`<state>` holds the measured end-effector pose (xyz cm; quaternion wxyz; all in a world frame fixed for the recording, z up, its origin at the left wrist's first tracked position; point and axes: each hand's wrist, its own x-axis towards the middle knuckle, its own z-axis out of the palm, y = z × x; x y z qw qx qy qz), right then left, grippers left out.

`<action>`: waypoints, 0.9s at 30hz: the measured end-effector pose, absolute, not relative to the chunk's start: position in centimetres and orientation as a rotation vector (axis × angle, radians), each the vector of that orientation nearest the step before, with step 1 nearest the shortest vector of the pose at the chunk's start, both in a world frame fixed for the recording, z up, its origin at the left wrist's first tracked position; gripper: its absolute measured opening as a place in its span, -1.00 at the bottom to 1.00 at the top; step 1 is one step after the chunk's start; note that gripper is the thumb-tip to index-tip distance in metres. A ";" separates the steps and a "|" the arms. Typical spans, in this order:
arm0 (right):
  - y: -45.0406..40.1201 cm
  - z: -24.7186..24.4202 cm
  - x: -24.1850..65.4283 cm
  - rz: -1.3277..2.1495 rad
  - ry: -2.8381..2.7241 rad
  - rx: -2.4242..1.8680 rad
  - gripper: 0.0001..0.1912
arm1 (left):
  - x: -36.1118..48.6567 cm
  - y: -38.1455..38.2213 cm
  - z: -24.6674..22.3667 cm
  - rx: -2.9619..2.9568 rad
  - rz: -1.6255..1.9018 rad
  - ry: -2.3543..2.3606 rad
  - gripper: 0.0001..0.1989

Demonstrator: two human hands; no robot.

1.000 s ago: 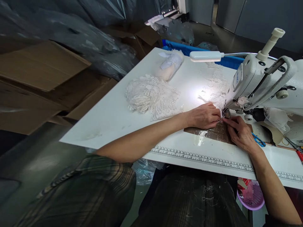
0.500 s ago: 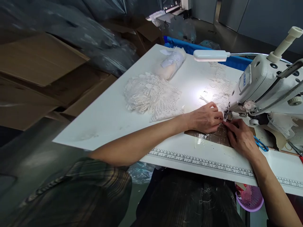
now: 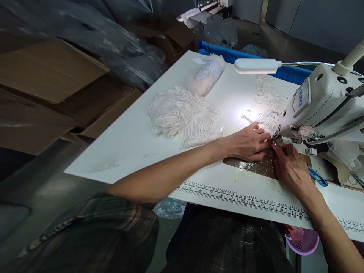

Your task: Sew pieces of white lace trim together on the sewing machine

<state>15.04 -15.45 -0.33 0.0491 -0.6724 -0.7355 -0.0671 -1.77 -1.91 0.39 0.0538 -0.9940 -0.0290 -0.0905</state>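
Observation:
My left hand [image 3: 251, 144] is closed, its curled fingers at the near end of white lace [image 3: 265, 104] beside the presser foot [image 3: 277, 140] of a white sewing machine [image 3: 318, 94]. From the right, my right hand [image 3: 292, 165] reaches to the same foot, thumb and forefinger pinched together. Whatever lies between those fingertips is too small and covered to make out. Beneath both hands is a brown, shiny plate [image 3: 248, 167] on the white table [image 3: 136, 151]. A bunched heap of white lace [image 3: 182, 113] lies left of my left forearm.
A wrapped pale bundle [image 3: 209, 74] lies at the back. A lit lamp [image 3: 257, 66] hangs over the lace. Blue-handled snips [image 3: 317, 176] rest right of my right hand. A printed ruler [image 3: 241, 199] runs along the front edge. Cardboard boxes [image 3: 51, 72] stand left; a purple basket [image 3: 305, 242] sits below.
The view has shifted slightly, so the machine appears a little farther right and lower. Both hands stay by the presser foot, with only small finger movement.

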 end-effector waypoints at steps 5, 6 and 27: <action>-15.9 -0.2 15.1 -0.138 -2.167 -2.011 -0.62 | -1.8 -2.0 0.4 -2.995 -0.263 -0.102 -0.60; -16.0 -0.1 15.4 -0.082 -2.132 -1.971 -0.63 | -1.8 -2.0 0.4 -2.991 -0.256 -0.110 -0.58; -15.7 0.1 19.6 0.328 -1.557 -1.913 -0.41 | -1.7 -1.7 0.0 -3.077 -0.313 -0.226 -0.54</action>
